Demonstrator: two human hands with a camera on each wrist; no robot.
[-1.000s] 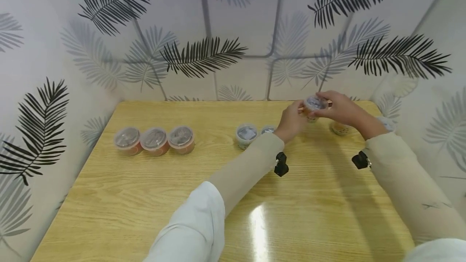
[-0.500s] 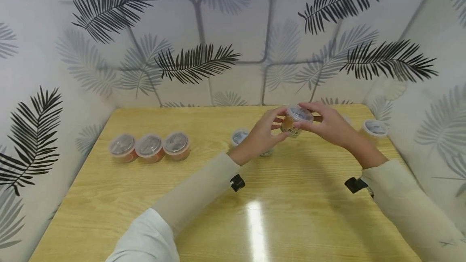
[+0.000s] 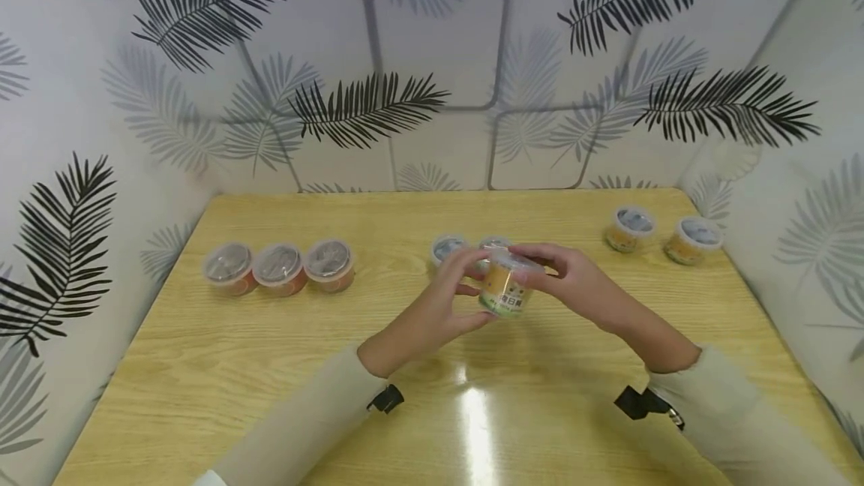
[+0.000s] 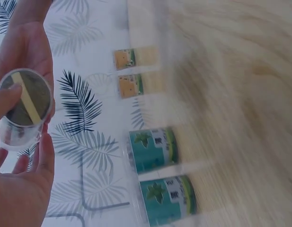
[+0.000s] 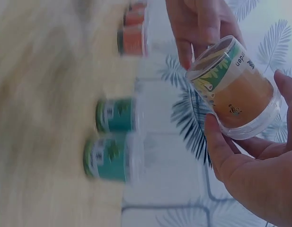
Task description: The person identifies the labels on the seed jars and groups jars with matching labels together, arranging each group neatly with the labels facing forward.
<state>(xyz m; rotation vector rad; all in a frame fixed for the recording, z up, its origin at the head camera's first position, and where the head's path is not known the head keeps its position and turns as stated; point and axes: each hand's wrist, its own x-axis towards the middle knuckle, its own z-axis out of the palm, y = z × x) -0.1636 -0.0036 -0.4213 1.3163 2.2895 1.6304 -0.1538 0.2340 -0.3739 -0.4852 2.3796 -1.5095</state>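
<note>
Both of my hands hold one clear plastic cup with an orange and green printed label (image 3: 502,289), raised in front of me over the middle of the table. My left hand (image 3: 435,313) grips it from the left, with the thumb low by its base. From the other side my right hand (image 3: 587,287) holds it round the lid end, as the right wrist view shows. Tilted there, the cup (image 5: 243,97) shows its lid at the lower right. In the left wrist view, dark contents and a pale strip show through the end of the cup (image 4: 39,94).
Just behind my hands stand two teal-labelled cups, one on the left (image 3: 448,248) and one partly covered (image 3: 496,244). Two orange-labelled cups, (image 3: 630,229) and its neighbour (image 3: 691,241), stand at the back right. Three red lidded cups (image 3: 278,270) form a row at the left on the wooden table (image 3: 270,366).
Both hands have brought the orange-labelled cup from the back right toward me and to the left, turning its printed side into view. The two orange-labelled cups at right are now uncovered.
</note>
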